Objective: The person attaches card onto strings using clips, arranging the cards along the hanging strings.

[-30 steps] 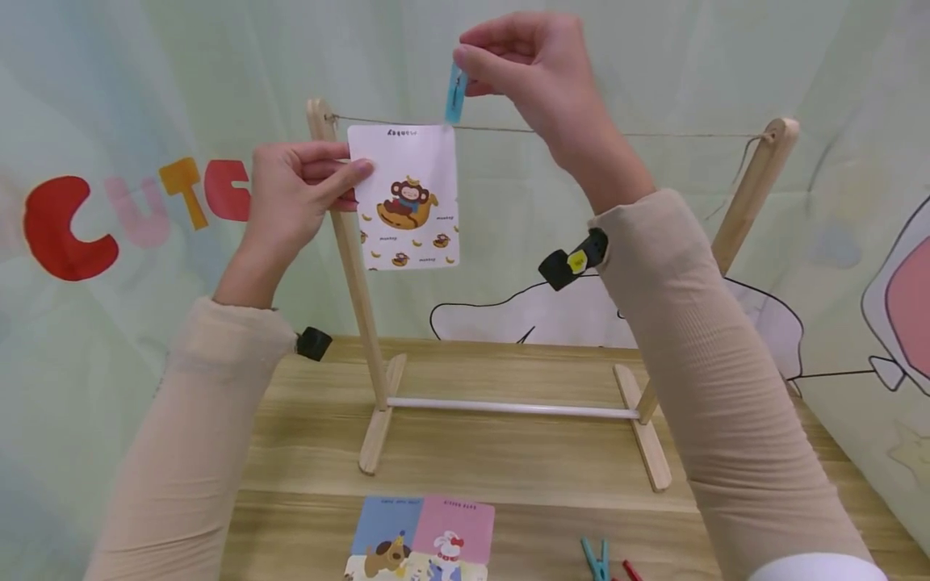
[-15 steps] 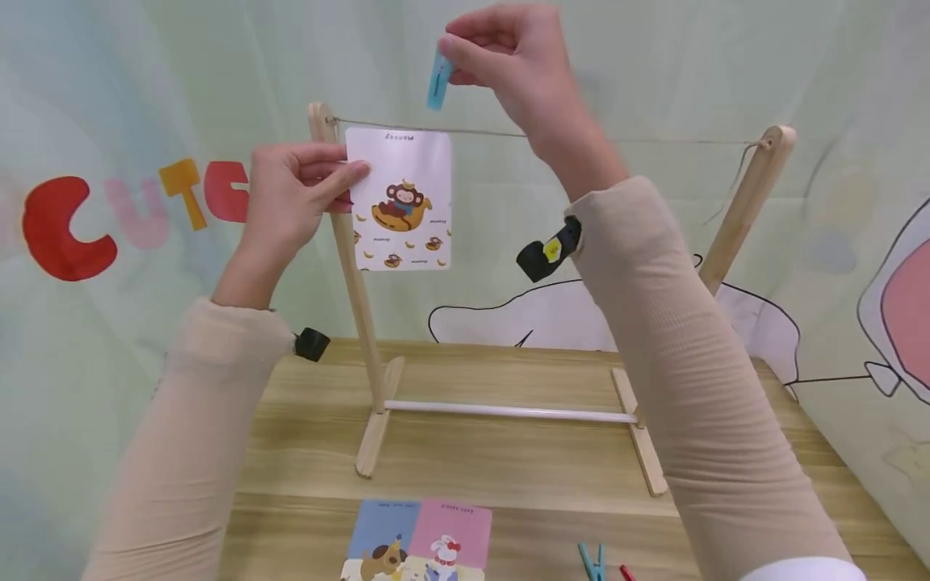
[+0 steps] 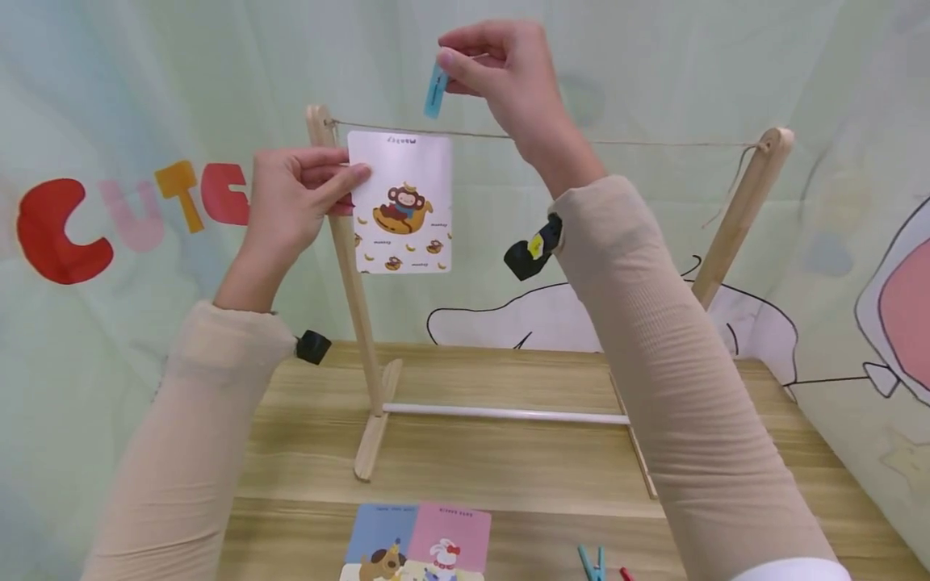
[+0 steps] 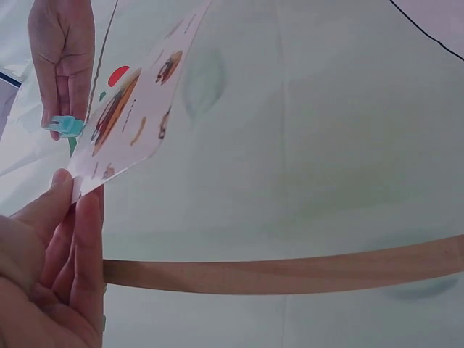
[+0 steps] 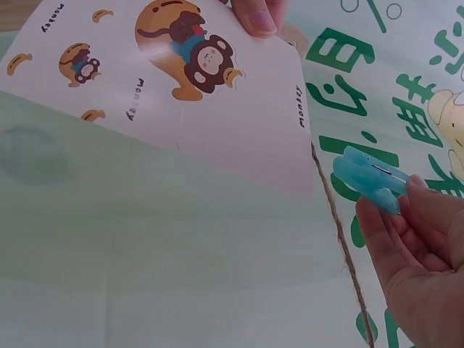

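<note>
Two arms [image 3: 625, 282] reach up: the left hand [image 3: 286, 194] pinches the monkey card [image 3: 404, 230] by its edge near the string [image 3: 668, 144]; higher, bent at the wrist, the right hand [image 3: 512, 81] pinches a blue clothespin [image 3: 435, 92]

Looks like a playful, child-themed corner here, home or studio we can't tell: a pale printed backdrop [image 3: 726, 64] behind the grips, bright letters [image 3: 178, 179] out left of the left hand [image 3: 283, 190], a drawn balloon [image 3: 911, 307] far right of the right hand [image 3: 508, 77], wood-grain tabletop [image 3: 508, 460] below both!
</note>
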`<state>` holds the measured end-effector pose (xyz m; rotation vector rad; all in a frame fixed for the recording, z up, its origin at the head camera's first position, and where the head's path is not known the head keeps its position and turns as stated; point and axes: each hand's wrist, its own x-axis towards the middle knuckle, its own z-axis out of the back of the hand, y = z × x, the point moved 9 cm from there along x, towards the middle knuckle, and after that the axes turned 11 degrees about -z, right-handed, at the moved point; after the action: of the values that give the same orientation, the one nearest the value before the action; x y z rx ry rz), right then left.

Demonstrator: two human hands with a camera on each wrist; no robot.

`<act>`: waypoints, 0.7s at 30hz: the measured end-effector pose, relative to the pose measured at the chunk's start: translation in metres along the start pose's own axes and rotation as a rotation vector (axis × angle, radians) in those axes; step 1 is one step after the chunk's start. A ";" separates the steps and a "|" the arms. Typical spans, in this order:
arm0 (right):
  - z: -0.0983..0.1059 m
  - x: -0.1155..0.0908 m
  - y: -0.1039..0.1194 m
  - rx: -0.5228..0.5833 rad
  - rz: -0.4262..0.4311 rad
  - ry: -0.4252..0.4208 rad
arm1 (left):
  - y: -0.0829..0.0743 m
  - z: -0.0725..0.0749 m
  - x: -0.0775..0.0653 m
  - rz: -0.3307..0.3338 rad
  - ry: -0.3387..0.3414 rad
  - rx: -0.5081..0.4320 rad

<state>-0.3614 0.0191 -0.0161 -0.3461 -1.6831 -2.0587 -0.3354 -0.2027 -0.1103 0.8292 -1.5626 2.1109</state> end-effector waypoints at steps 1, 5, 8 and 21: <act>-0.002 0.000 0.000 0.004 -0.004 0.001 | 0.000 0.001 0.000 0.003 -0.003 -0.006; -0.009 0.001 0.003 0.001 -0.015 0.009 | -0.001 0.003 0.001 0.008 -0.013 -0.033; -0.012 0.001 0.005 -0.003 -0.020 0.018 | -0.003 0.000 0.001 0.003 -0.013 -0.025; -0.014 -0.003 0.005 -0.086 -0.033 0.035 | -0.007 -0.014 0.004 -0.011 0.001 -0.045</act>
<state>-0.3551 0.0057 -0.0160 -0.3104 -1.5936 -2.1527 -0.3374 -0.1874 -0.1049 0.8196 -1.5952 2.0608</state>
